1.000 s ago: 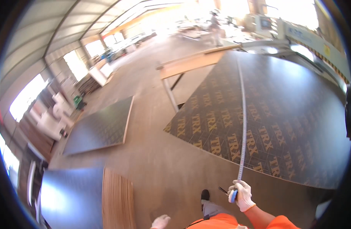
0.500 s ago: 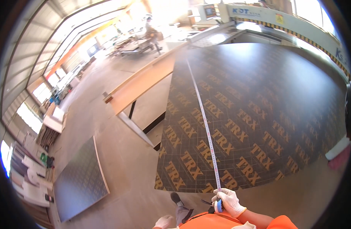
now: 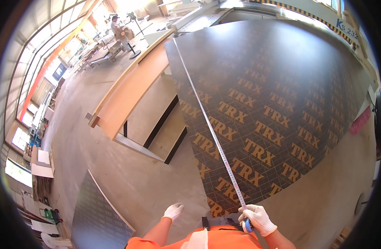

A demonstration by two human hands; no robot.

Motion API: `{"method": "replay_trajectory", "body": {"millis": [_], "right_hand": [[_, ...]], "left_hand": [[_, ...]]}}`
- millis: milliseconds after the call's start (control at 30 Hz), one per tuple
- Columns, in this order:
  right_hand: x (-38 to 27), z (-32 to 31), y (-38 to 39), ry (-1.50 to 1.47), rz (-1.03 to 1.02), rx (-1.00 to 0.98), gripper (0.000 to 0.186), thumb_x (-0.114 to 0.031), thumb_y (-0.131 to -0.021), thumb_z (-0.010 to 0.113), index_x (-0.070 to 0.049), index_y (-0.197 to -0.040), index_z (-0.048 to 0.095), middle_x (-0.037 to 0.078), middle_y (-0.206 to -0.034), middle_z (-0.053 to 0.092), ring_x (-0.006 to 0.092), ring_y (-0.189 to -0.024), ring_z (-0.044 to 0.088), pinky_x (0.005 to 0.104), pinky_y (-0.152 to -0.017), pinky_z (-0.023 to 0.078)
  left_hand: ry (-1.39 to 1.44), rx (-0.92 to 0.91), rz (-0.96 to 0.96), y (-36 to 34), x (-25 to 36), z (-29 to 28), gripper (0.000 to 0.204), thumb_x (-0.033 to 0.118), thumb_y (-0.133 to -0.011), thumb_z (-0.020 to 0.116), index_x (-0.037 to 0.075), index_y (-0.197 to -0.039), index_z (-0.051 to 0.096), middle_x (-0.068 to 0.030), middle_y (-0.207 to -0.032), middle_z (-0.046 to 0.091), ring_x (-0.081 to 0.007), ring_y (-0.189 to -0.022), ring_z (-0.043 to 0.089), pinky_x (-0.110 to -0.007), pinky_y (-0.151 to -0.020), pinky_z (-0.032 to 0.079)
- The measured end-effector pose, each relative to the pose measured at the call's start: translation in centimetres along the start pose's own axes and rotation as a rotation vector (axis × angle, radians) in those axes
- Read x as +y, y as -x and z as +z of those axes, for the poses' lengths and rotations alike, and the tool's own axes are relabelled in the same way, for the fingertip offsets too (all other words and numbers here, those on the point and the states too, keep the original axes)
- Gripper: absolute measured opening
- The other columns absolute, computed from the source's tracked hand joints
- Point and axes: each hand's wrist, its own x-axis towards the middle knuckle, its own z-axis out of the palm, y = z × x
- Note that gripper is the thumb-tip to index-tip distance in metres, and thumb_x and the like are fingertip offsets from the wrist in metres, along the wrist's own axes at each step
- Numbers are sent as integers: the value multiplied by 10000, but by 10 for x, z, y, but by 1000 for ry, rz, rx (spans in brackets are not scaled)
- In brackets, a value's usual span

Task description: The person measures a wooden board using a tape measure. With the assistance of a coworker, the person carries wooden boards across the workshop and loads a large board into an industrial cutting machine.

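Note:
My gloved right hand (image 3: pixel 256 220) grips a blue tape measure (image 3: pixel 247 225) at the near edge of a large dark printed panel (image 3: pixel 290 112). The extended blade (image 3: pixel 213 133) runs diagonally over the panel to its far left corner. My gloved left hand (image 3: pixel 173 211) is raised left of the panel's near corner, holding nothing, fingers loosely extended.
An orange-tan board (image 3: pixel 136 97) on a frame adjoins the panel's left. A striped machine beam (image 3: pixel 306 16) stands behind it. Another dark panel (image 3: pixel 95 211) lies lower left, stacked boards (image 3: pixel 43 162) beyond. A person (image 3: pixel 117 27) stands near equipment in the distance.
The view has swung rightward and closer over the large panel, which now reaches higher in frame. My left hand has come up further into view. The tape stays extended in my right hand.

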Motion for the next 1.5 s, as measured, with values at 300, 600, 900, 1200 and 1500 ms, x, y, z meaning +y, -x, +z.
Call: {"method": "replay_trajectory", "body": {"millis": [300,600,900,1200,1500], "right_hand": [[30,24,-3,-29,-47,27,299,-98,-1032,586,101,-1218,707,142,-878,782,131,-626,683,279,-581,532],[69,47,-15,-52,-126,89,253,-138,-1028,616,68,-1132,719,123,-850,776,120,-660,679,280,-613,529],[79,63,-29,-32,-144,181,313,-238,-1094,643,59,-1148,722,105,-833,741,125,-558,655,302,-514,507],[86,64,-29,5,-139,178,313,-176,-1045,594,67,-1170,746,92,-873,803,102,-792,721,263,-756,551],[89,71,-29,161,-126,341,272,-211,-1016,619,-10,-1024,803,50,-794,794,89,-635,672,277,-622,531]], "left_hand": [[-109,-151,106,44,9,25,618,519,-1042,518,131,-1505,649,-182,-1492,676,-385,-1418,602,-451,-1183,462],[-382,-290,303,30,-20,10,623,533,-1070,520,122,-1524,633,-185,-1546,633,-404,-1436,580,-464,-1202,457],[-248,-175,61,7,-31,-30,627,488,-1012,578,104,-1500,662,-195,-1418,724,-364,-1354,662,-410,-1162,478],[-320,-222,72,5,-23,-14,642,519,-1012,581,118,-1507,662,-190,-1395,737,-355,-1350,667,-402,-1143,478],[-344,-234,75,-7,-18,-21,650,518,-1006,590,116,-1511,663,-190,-1406,736,-348,-1359,665,-402,-1148,473]]}}
